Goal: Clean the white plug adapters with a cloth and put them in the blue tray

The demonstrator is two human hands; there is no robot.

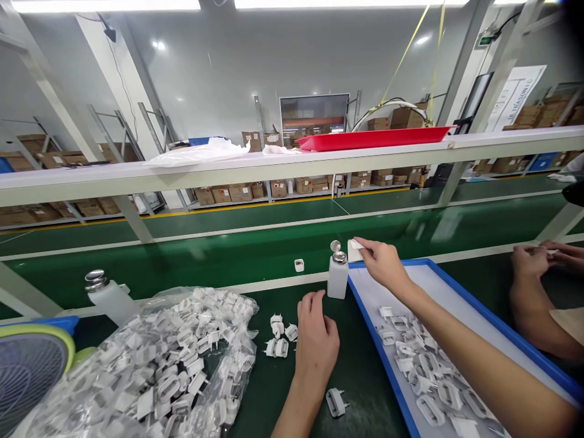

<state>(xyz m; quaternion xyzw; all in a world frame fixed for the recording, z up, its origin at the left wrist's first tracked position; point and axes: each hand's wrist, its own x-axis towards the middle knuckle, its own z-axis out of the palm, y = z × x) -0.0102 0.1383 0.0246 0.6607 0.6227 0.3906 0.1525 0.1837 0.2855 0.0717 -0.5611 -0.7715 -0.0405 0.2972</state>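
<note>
- Behind everything, a grey wall (228,73) fills the upper frame, with shelves of cardboard boxes (240,193) below it.
- Your dark green worktop (365,389) spreads across the lower frame; a pale raised shelf (274,172) crosses above it, carrying a red tray (374,140) at upper right of centre and white plastic sheeting (201,152) to its left.
- The blue-rimmed tray (474,304) lies at lower right, holding loose white plug shells (429,409); your right forearm crosses over it and hides part of it.
- A clear bag (249,359) heaped with similar shells takes up the lower left, beside a green-rimmed basket (34,389) at the left edge.
- At the far right, a co-worker's hands (531,261) are close together.
- Your right hand (358,244), right of centre, pinches a white pad (354,251) over the tray's far corner.
- Your left hand (329,309) is below centre, thumb apart from the fingers; its palm is hidden, so you can't tell whether it holds anything.
- A white pump bottle (337,280) stands between your hands, its metal cap raised; another bottle (112,301) tilts behind the bag.
- Loose plug pieces (277,348) sit just left of your left hand, one more (335,403) lies at bottom centre, and a small white square piece (298,265) is near the middle.
</note>
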